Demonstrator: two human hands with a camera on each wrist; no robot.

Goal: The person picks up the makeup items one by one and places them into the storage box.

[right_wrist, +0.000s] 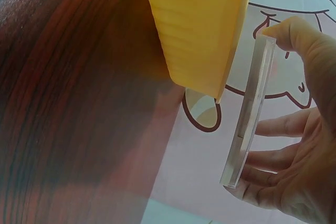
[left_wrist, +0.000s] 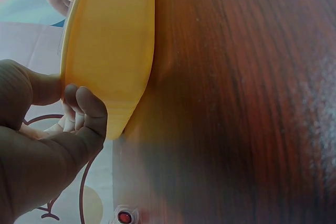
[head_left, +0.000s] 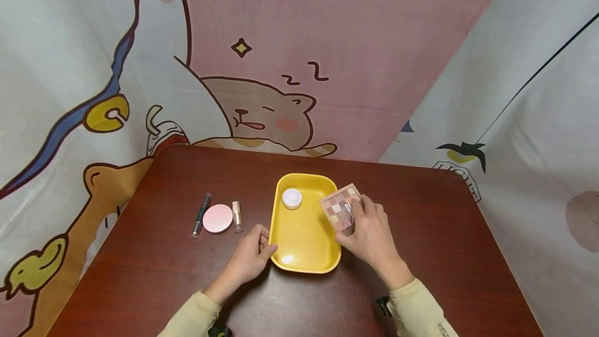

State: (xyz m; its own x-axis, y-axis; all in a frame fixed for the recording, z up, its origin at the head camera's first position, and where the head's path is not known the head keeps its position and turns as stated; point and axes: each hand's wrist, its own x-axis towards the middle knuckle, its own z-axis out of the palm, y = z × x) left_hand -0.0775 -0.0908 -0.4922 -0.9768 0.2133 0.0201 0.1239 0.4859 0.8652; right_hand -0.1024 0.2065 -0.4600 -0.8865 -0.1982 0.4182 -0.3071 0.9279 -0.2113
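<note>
A yellow tray (head_left: 306,228) stands on the table, with a small round white-lilac case (head_left: 292,198) inside at its far left corner. My left hand (head_left: 252,253) grips the tray's left rim, thumb on top; in the left wrist view the thumb and curled fingers pinch the yellow wall (left_wrist: 113,40). At the tray's right side my right hand (head_left: 372,230) holds an eyeshadow palette (head_left: 338,207) by its edges, tilted and overlapping the right rim in the head view. In the right wrist view the palette (right_wrist: 249,111) appears edge-on, above the tray's rim level, between thumb and fingers.
Left of the tray lie a round pink compact (head_left: 217,218), a dark slim pen-like stick (head_left: 201,216) and a lipstick-like tube (head_left: 237,217). The brown wooden table (head_left: 435,254) ends at a cartoon-printed cloth (head_left: 365,56) behind.
</note>
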